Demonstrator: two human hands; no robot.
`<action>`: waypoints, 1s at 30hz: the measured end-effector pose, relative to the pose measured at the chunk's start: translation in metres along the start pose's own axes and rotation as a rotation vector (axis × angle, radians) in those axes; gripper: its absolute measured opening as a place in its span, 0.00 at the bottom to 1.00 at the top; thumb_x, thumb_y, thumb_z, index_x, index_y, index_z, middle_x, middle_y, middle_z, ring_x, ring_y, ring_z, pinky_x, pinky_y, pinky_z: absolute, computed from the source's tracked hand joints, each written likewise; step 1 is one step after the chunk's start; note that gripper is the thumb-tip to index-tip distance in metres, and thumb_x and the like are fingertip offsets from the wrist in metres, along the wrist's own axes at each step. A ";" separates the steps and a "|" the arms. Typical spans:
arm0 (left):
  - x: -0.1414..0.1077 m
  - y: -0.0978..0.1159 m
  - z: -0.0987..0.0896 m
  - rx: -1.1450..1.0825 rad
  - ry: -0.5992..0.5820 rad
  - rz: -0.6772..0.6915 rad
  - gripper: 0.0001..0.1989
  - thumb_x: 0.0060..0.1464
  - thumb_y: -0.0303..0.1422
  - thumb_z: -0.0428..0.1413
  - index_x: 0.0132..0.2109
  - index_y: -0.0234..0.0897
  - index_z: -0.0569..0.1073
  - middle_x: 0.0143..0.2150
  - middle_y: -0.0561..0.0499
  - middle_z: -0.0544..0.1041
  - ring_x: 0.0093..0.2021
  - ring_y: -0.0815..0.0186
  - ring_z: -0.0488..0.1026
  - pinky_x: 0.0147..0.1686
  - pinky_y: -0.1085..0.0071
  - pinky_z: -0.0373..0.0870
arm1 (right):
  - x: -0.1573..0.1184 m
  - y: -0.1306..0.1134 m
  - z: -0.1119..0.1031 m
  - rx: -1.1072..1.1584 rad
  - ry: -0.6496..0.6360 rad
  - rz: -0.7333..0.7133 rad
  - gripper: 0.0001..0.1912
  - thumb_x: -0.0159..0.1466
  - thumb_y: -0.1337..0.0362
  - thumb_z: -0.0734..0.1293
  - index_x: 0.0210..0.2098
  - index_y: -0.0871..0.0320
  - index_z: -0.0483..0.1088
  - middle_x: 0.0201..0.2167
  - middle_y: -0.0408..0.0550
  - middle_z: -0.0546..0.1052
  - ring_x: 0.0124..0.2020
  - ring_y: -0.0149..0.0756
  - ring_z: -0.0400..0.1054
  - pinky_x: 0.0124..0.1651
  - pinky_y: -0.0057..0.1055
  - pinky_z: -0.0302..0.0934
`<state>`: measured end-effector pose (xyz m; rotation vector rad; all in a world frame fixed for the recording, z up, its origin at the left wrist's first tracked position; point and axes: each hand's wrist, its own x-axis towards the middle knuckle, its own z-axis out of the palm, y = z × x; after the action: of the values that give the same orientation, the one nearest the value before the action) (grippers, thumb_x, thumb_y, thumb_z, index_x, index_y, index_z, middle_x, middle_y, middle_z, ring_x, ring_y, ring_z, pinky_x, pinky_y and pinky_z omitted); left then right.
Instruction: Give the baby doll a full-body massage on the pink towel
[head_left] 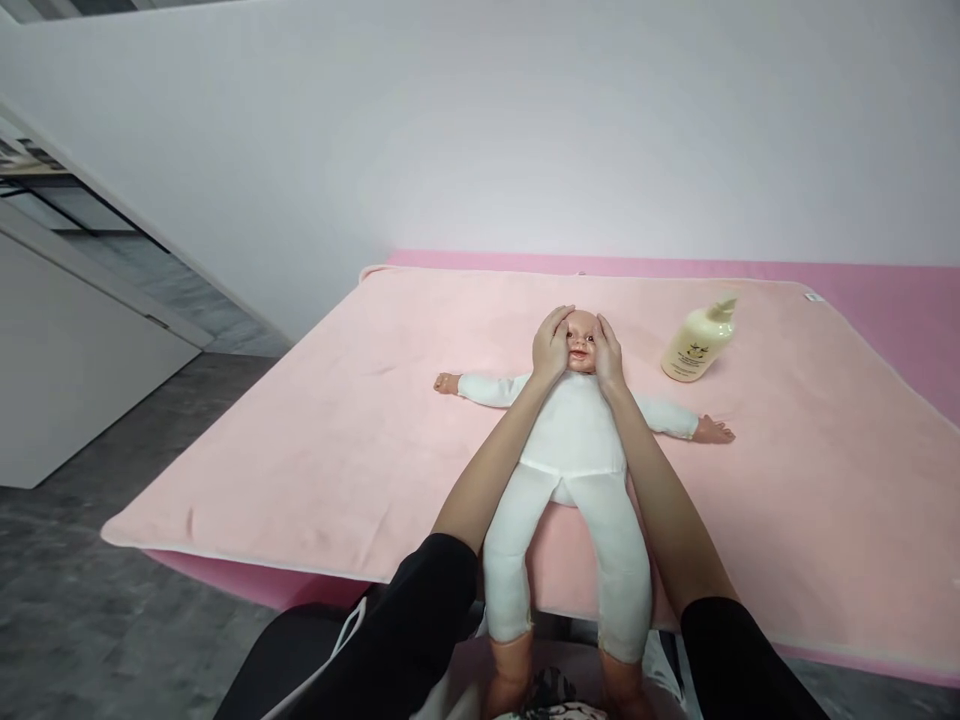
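Observation:
A baby doll with a white cloth body lies on its back on a pink mat, arms spread and legs hanging over the front edge toward me. My left hand cups one side of the doll's head, and my right hand cups the other side. The fingers of both hands lie along the head near the eyes, leaving the middle of the face visible. To the right of the head, a pale yellow pump bottle stands on the mat.
Beneath the mat is a pink table, with a white wall behind it. Grey floor and a white panel lie to the left. The mat's front edge runs close to my body.

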<state>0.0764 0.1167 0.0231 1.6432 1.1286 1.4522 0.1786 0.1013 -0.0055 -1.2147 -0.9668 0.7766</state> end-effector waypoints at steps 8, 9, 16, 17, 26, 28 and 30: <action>-0.002 0.001 -0.004 0.013 -0.023 0.032 0.16 0.51 0.30 0.53 0.48 0.38 0.74 0.55 0.48 0.72 0.57 0.62 0.65 0.60 0.66 0.58 | -0.003 0.002 -0.003 0.051 -0.061 -0.016 0.39 0.53 0.43 0.65 0.58 0.57 0.60 0.60 0.51 0.62 0.61 0.39 0.55 0.63 0.37 0.50; -0.001 0.000 -0.004 0.002 -0.028 0.039 0.15 0.52 0.30 0.52 0.48 0.37 0.74 0.55 0.48 0.72 0.58 0.62 0.65 0.60 0.66 0.57 | -0.002 0.003 -0.003 0.043 -0.060 -0.015 0.38 0.53 0.43 0.64 0.58 0.56 0.60 0.60 0.50 0.62 0.61 0.40 0.56 0.63 0.37 0.50; -0.002 -0.010 -0.005 -0.115 -0.032 -0.006 0.18 0.57 0.30 0.44 0.49 0.34 0.73 0.56 0.46 0.71 0.61 0.64 0.61 0.62 0.67 0.53 | 0.005 0.003 -0.001 0.010 -0.069 0.029 0.42 0.55 0.38 0.59 0.60 0.58 0.58 0.62 0.51 0.59 0.63 0.42 0.51 0.64 0.40 0.47; -0.003 -0.012 -0.007 -0.126 -0.047 -0.004 0.18 0.57 0.32 0.44 0.50 0.34 0.72 0.58 0.46 0.69 0.62 0.65 0.60 0.63 0.67 0.52 | 0.006 0.001 -0.002 0.003 -0.085 0.036 0.43 0.55 0.37 0.58 0.61 0.58 0.57 0.62 0.51 0.58 0.64 0.42 0.49 0.64 0.40 0.46; -0.022 -0.013 -0.035 -0.013 -0.337 0.047 0.47 0.39 0.50 0.62 0.64 0.42 0.55 0.69 0.46 0.45 0.68 0.56 0.43 0.65 0.61 0.44 | -0.004 -0.019 -0.036 -0.077 -0.499 0.040 0.63 0.42 0.43 0.73 0.67 0.57 0.39 0.67 0.51 0.45 0.67 0.42 0.40 0.66 0.38 0.42; -0.022 -0.013 -0.036 0.008 -0.366 0.055 0.52 0.35 0.51 0.64 0.65 0.41 0.52 0.70 0.45 0.43 0.68 0.53 0.42 0.65 0.60 0.43 | -0.008 -0.022 -0.040 -0.074 -0.543 0.052 0.65 0.41 0.44 0.74 0.67 0.56 0.35 0.67 0.52 0.44 0.67 0.43 0.40 0.66 0.39 0.43; -0.022 -0.014 -0.037 0.016 -0.379 0.078 0.54 0.34 0.51 0.64 0.66 0.41 0.51 0.70 0.45 0.42 0.68 0.53 0.41 0.65 0.59 0.43 | -0.010 -0.023 -0.042 -0.064 -0.555 0.050 0.65 0.41 0.44 0.74 0.67 0.54 0.35 0.67 0.51 0.44 0.67 0.42 0.39 0.66 0.40 0.44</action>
<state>0.0371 0.1002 0.0076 1.8923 0.8710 1.1138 0.2127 0.0710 0.0126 -1.0994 -1.4228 1.1632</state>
